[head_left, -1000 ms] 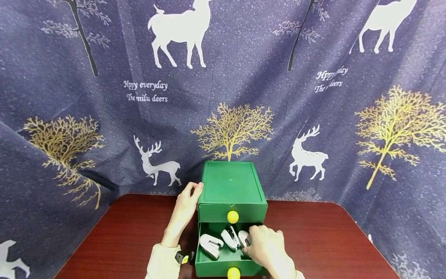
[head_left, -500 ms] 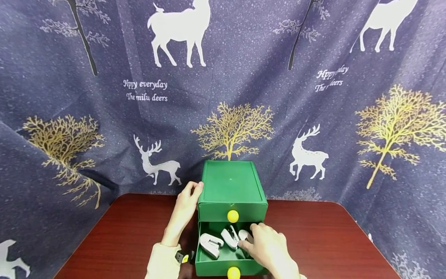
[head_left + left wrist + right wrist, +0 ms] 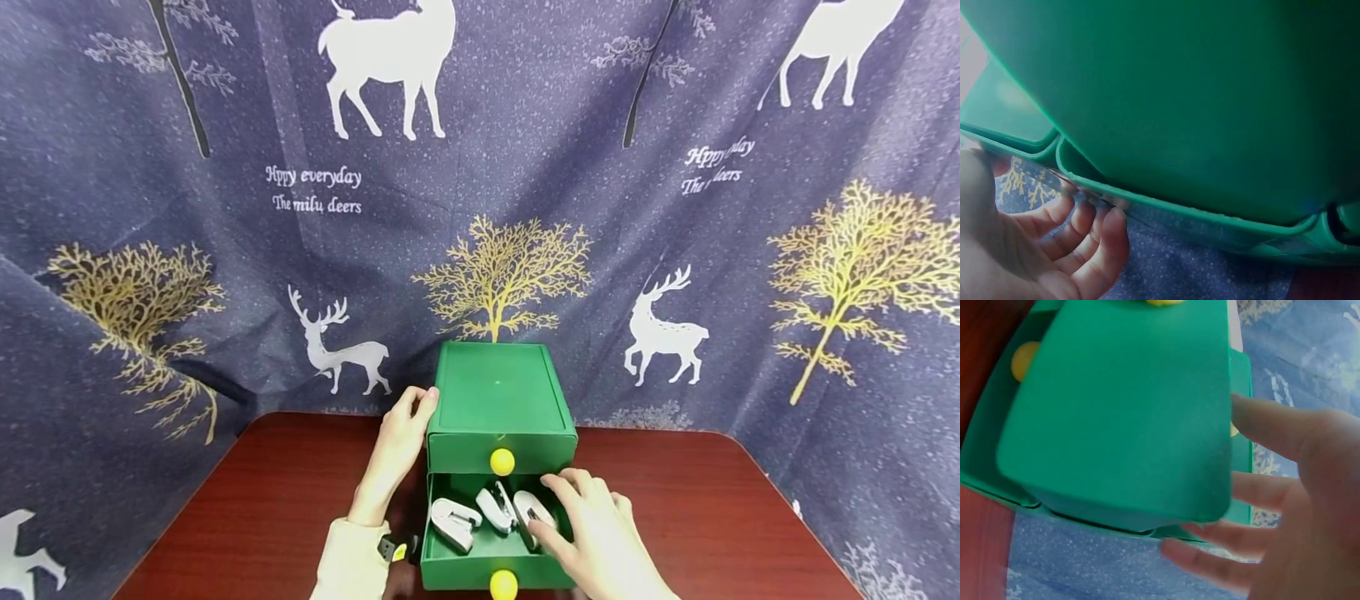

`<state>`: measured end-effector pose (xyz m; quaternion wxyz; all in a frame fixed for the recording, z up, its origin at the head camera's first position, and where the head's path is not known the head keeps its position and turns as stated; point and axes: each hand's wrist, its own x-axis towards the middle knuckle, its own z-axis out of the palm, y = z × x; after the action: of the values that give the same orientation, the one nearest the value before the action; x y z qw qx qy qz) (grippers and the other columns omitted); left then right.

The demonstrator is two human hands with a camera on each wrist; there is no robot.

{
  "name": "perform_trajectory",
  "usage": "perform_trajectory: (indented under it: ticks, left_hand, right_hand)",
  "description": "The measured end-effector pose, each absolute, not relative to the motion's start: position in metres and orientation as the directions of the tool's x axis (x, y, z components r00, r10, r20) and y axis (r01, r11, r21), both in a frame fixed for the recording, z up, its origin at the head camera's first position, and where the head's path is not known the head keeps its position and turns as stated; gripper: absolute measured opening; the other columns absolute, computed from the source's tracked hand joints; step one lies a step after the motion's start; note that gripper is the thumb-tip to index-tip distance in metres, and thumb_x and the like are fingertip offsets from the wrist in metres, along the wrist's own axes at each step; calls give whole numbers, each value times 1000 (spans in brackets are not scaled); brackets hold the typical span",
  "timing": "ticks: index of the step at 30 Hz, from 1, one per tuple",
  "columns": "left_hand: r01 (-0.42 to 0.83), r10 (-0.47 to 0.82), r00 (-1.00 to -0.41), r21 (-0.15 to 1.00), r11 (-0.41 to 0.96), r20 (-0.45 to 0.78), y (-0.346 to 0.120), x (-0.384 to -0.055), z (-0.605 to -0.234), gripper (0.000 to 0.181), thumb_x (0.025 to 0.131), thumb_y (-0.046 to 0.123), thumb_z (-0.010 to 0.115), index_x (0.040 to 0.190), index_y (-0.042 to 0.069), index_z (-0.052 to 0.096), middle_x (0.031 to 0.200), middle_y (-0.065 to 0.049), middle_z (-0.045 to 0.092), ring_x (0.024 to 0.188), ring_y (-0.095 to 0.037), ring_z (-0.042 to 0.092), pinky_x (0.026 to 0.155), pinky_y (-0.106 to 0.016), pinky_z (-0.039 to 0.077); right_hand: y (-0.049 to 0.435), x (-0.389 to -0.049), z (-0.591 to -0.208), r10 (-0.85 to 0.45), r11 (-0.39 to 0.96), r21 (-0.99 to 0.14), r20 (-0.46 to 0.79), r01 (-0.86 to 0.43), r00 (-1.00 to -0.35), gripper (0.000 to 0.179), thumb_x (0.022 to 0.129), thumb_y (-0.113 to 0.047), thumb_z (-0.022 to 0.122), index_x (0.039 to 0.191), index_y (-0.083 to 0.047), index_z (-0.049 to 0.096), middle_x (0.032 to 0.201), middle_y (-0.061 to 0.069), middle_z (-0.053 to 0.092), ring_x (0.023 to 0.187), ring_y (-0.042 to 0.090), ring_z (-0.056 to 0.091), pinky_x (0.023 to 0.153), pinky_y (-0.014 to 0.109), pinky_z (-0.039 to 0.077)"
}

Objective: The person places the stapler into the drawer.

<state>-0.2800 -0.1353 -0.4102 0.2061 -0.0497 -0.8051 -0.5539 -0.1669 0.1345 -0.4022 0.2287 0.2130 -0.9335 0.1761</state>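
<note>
A green two-drawer box [image 3: 495, 392] stands on the table with its lower drawer [image 3: 461, 575] pulled out. Inside that drawer lie a white stapler [image 3: 452, 527] at the left, another white stapler [image 3: 495, 510] in the middle and a third white stapler [image 3: 534, 507] at the right. My right hand [image 3: 600, 529] is over the drawer's right side, fingers spread, the thumb close to the right stapler; whether it touches cannot be told. With its fingertips my left hand [image 3: 397, 437] rests against the box's left side; the left wrist view shows these fingers [image 3: 1110, 240] slightly bent beside the green wall.
The closed upper drawer [image 3: 457, 454] has a yellow knob [image 3: 502, 462], and the lower one has a matching knob [image 3: 503, 585]. Reddish-brown tabletop [image 3: 675, 508] extends to both sides. A dark blue cloth [image 3: 510, 183] with deer and trees hangs behind.
My right hand has spread its fingers and shifted slightly right, away from the right stapler, which now shows more fully. My left hand stays against the box.
</note>
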Motion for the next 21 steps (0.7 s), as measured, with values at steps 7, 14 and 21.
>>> perform_trajectory:
  ticks: [7, 14, 21]
  left_hand:
    - [306, -142, -916, 881, 361, 377, -136, -282, -408, 43, 97, 55, 51, 96, 13, 60, 69, -4, 52, 56, -18, 54, 60, -32, 46]
    - [307, -128, -919, 881, 361, 373, -131, -284, -405, 41, 97, 56, 51, 98, 15, 61, 68, -4, 53, 56, -19, 54, 58, -33, 47]
    - [307, -128, -918, 876, 372, 376, -131, -285, -403, 41, 97, 55, 52, 98, 15, 62, 68, -4, 53, 56, -23, 56, 58, -33, 46]
  right_hand:
    - [144, -166, -411, -426, 725, -52, 750, -687, -507, 30, 95, -43, 62, 110, -17, 66, 115, 1, 55, 102, 19, 53, 72, 46, 44]
    - [145, -159, -417, -448, 615, -8, 819, -788, -358, 36, 99, -47, 50, 100, -16, 69, 98, -6, 58, 81, 10, 55, 65, 23, 45]
    - [134, -140, -426, -431, 685, -107, 739, -721, -519, 26, 90, -46, 69, 96, -22, 62, 75, -21, 44, 60, -10, 38, 50, 9, 32]
